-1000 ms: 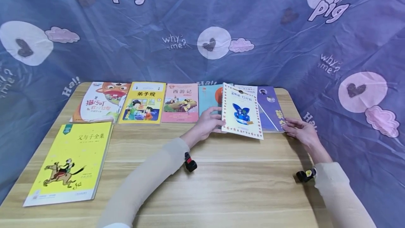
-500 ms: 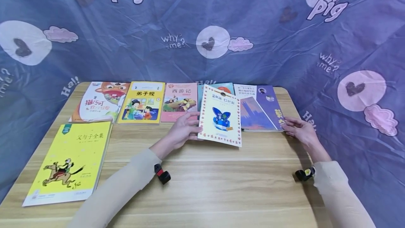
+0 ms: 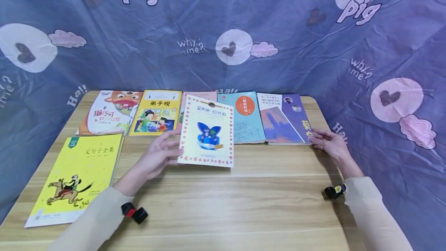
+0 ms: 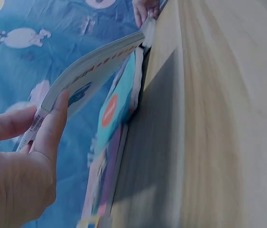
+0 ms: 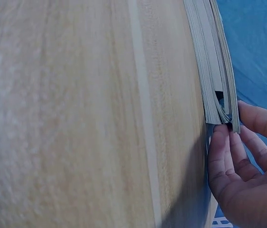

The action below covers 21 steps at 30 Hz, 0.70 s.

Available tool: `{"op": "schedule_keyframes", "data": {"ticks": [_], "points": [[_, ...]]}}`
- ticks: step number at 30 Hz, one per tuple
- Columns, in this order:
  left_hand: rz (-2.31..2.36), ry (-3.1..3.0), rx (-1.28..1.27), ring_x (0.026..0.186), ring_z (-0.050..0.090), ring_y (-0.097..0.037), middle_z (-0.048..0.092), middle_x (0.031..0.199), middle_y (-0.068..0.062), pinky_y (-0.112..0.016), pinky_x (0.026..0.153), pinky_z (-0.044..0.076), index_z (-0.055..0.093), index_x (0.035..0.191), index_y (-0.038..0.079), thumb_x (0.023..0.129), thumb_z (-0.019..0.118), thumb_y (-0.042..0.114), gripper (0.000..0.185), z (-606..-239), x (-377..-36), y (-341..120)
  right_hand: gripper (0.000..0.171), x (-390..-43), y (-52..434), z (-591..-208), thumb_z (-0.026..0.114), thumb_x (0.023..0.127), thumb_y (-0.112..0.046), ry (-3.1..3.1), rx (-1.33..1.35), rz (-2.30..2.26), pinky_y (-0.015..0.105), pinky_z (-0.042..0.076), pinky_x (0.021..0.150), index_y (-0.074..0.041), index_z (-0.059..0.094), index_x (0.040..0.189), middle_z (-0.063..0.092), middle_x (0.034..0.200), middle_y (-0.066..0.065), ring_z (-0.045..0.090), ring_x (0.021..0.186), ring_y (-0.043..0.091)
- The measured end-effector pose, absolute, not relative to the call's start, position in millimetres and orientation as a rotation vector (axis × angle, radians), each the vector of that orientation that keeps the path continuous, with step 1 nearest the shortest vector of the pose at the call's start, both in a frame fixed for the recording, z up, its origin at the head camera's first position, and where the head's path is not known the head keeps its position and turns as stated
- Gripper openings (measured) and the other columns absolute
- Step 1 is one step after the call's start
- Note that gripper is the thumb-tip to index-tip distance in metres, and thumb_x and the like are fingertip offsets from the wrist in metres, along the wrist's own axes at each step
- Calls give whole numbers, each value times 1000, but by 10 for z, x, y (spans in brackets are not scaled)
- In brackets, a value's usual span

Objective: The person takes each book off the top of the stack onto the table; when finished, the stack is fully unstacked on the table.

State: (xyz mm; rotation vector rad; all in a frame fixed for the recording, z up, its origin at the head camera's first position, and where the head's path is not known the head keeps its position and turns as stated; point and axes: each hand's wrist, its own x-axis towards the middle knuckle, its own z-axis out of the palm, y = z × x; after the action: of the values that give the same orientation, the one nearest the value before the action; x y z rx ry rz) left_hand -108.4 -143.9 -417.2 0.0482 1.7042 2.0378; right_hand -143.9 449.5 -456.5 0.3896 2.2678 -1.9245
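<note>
My left hand (image 3: 157,155) grips a cream storybook (image 3: 208,131) by its left edge. The cover shows a blue butterfly inside a border of red leaves. The book is raised and tilted over the row, covering most of a pink book (image 3: 200,95). In the left wrist view, thumb and fingers pinch its spine (image 4: 34,122). At the far right, my right hand (image 3: 328,144) pinches the lower right corner of a purple book (image 3: 296,113). The right wrist view has the thumb against the top cover and the fingertips by the page edges (image 5: 211,61) of stacked books.
Also in the back row are a white-and-orange book (image 3: 109,117), a yellow book (image 3: 155,117) and a teal book (image 3: 248,127). A larger yellow book (image 3: 74,181) lies at the front left of the wooden table (image 3: 251,208). Patterned blue cloth (image 3: 156,61) hangs close behind.
My left hand has carried the cream storybook leftward, from over the purple book to in front of the pink one. The teal and purple books are now uncovered. My right hand stays put.
</note>
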Motion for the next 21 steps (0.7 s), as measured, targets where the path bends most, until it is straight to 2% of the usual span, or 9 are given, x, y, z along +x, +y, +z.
{"op": "schedule_keyframes", "data": {"ticks": [2,4,12,21], "points": [[2045,1708,32,101,78,-15,74,127,6,-28,85,69,33,160,9,97,62,-7,72,-4161,-988,-1606,35,-1445,4492,-4565,71,99,-2,2270,392,-1924,13,64,72,-14,66,130,75,93,-21,71,81,-5],[2047,1714,13,102,78,-14,75,123,11,-28,87,69,35,159,12,98,62,-6,70,-4159,-888,-1774,38,-1452,4490,-4564,72,98,-2,2282,397,-1908,13,64,72,-11,64,134,75,94,-22,72,82,-4],[1990,1732,-92,110,76,-12,74,124,15,-33,92,68,41,150,26,101,62,-2,60,-4259,-556,-2340,43,-1457,4497,-4569,70,100,-1,2306,409,-1872,14,64,73,-5,59,141,74,94,-23,72,83,-4],[2039,1586,-44,111,76,-14,76,126,11,-34,90,69,52,138,39,105,52,-6,56,-4460,-277,-2880,39,-1449,4482,-4563,72,99,-5,2285,410,-1888,13,64,72,-11,63,136,74,93,-23,71,82,-6]]}}
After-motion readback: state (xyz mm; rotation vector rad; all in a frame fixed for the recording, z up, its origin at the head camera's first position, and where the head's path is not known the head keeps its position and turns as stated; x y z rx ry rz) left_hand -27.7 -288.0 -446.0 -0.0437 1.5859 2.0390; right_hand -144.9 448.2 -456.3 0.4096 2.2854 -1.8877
